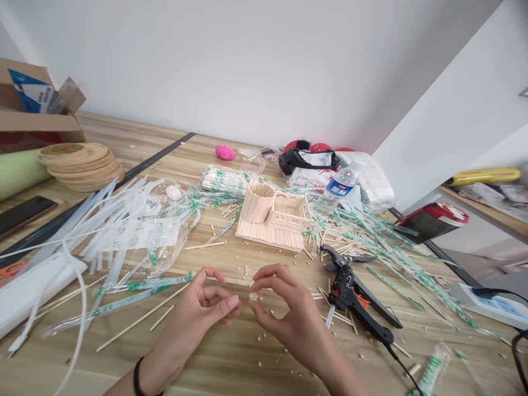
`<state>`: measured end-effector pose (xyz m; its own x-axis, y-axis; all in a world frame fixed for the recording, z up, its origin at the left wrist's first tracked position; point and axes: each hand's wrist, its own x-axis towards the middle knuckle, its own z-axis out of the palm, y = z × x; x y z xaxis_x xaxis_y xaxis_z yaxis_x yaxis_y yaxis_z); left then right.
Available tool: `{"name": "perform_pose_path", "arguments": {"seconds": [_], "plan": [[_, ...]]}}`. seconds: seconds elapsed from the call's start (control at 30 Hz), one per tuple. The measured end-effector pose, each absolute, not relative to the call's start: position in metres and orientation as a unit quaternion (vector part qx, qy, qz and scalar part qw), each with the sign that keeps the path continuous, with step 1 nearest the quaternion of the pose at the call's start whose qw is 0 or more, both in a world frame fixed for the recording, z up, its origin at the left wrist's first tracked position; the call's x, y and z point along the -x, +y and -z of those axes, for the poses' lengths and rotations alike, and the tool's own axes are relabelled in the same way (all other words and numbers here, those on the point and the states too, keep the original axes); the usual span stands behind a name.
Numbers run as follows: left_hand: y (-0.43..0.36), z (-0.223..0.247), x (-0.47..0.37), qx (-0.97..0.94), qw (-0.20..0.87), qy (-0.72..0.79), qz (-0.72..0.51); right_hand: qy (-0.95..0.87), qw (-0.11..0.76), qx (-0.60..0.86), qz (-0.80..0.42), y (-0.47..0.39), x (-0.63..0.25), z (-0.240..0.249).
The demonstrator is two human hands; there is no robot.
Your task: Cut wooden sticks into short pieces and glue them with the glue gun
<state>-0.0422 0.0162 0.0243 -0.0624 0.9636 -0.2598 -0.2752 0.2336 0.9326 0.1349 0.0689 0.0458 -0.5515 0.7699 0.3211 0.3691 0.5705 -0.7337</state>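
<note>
My right hand (284, 305) pinches a small pale, knobbly cluster (253, 296) between thumb and fingertips; its exact kind is too small to tell. Facing it, my left hand (214, 302) has loosely curled fingers, with a gap between index finger and thumb and nothing visible in it. Tiny pale cut pieces (246, 270) lie scattered on the wooden table (198, 357) around both hands. Just beyond them stands a model made of wooden sticks: a flat stick base (268, 235) carries a round stick cup (256, 203) and a square stick frame (291, 212).
To the right lie a black glue gun (355, 302), cutters (336, 257) and loose sticks. Behind is a plastic bottle (340, 190). Clear glue sticks (119, 236), wrappers, a white power strip (41, 291) and cables occupy the left. Pink yarn (225, 152) sits near the wall.
</note>
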Motion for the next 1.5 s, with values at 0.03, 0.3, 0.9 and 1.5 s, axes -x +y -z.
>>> {"name": "perform_pose_path", "arguments": {"seconds": [0.03, 0.3, 0.9, 1.5], "plan": [[0.016, -0.024, 0.042, -0.327, 0.598, 0.511, -0.523, -0.824, 0.338, 0.353, -0.287, 0.072, -0.138, -0.046], [0.013, -0.042, 0.048, -0.267, 0.597, 0.511, -0.557, -0.746, 0.459, 0.477, -0.072, 0.131, -0.201, -0.032], [0.064, -0.065, 0.057, -0.639, 0.269, 0.577, -0.432, -0.841, 0.407, 0.354, 0.047, 0.211, -0.125, -0.02], [0.234, -0.108, 0.05, -0.842, 0.204, 0.466, -0.18, -0.825, 0.448, 0.331, 0.096, 0.236, -0.114, -0.02]]}}
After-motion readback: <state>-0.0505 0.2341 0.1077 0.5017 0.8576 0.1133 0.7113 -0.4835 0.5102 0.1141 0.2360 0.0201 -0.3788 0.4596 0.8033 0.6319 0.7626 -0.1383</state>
